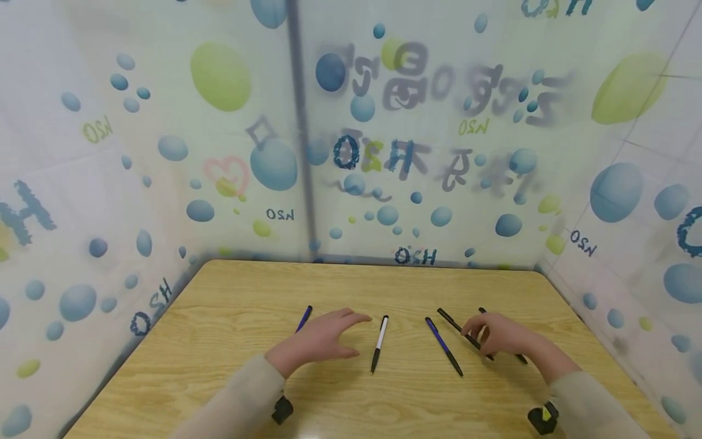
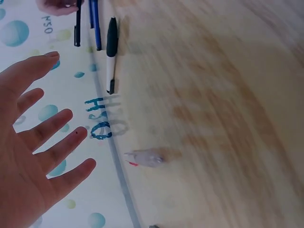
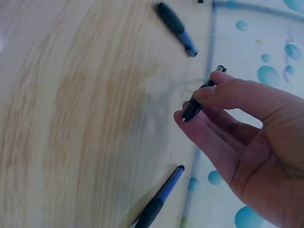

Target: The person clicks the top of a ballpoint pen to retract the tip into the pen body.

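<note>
My right hand (image 1: 499, 334) pinches a black pen (image 3: 192, 110) between thumb and fingers; the pen points down and to the right in the head view. Left of it lies a blue pen with a dark grip (image 1: 444, 346). Another blue pen with a dark grip (image 3: 159, 197) lies on its other side, partly covered by the hand in the head view. My left hand (image 1: 320, 338) is held with fingers spread and nothing in them. Just right of its fingertips is a white pen with a black grip (image 1: 379, 344). A further blue pen (image 1: 304, 318) shows partly behind the left hand.
A light wood-grain table (image 1: 263, 286) bears the pens. A small pale object with a red mark (image 2: 145, 158) lies on it in the left wrist view. White curtains (image 1: 351, 201) with blue and green dots surround the table's back and sides.
</note>
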### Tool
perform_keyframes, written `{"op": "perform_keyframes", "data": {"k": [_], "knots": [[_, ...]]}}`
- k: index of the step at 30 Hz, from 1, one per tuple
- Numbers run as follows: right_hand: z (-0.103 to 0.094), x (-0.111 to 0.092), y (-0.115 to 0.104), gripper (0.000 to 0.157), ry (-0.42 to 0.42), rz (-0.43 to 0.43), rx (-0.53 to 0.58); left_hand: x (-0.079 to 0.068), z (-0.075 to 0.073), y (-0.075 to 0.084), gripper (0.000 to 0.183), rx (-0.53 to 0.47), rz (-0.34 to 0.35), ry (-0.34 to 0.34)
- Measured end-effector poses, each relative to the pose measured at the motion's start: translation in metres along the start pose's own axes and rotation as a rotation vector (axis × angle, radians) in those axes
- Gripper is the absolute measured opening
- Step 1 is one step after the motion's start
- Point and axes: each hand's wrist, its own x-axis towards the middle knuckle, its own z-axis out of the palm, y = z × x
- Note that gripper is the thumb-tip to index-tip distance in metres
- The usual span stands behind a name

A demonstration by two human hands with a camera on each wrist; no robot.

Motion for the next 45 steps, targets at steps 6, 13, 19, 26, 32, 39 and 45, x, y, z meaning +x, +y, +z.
{"op": "perform_keyframes", "data": {"k": [6,13,19,26,32,39,45], "knots": [[0.000,0.000,-0.013,0.043,0.010,-0.033,0.039,0.007,-0.004,0.008,0.065,-0.023,0.004,0.027],[0.004,-0.001,-0.033,0.039,0.036,-0.111,0.086,0.014,-0.010,0.014,0.065,-0.081,0.012,0.056],[0.010,0.000,-0.050,0.037,0.053,-0.161,0.144,0.018,-0.015,0.021,0.066,-0.120,0.012,0.081],[0.019,0.003,-0.063,0.037,0.087,-0.191,0.184,0.025,-0.018,0.026,0.066,-0.161,0.025,0.128],[0.027,0.006,-0.073,0.037,0.136,-0.200,0.197,0.031,-0.022,0.033,0.064,-0.193,0.026,0.164],[0.036,0.010,-0.080,0.036,0.116,-0.237,0.255,0.036,-0.027,0.041,0.063,-0.242,0.013,0.197],[0.045,0.014,-0.086,0.037,0.152,-0.254,0.290,0.036,-0.027,0.044,0.062,-0.293,0.003,0.220]]}}
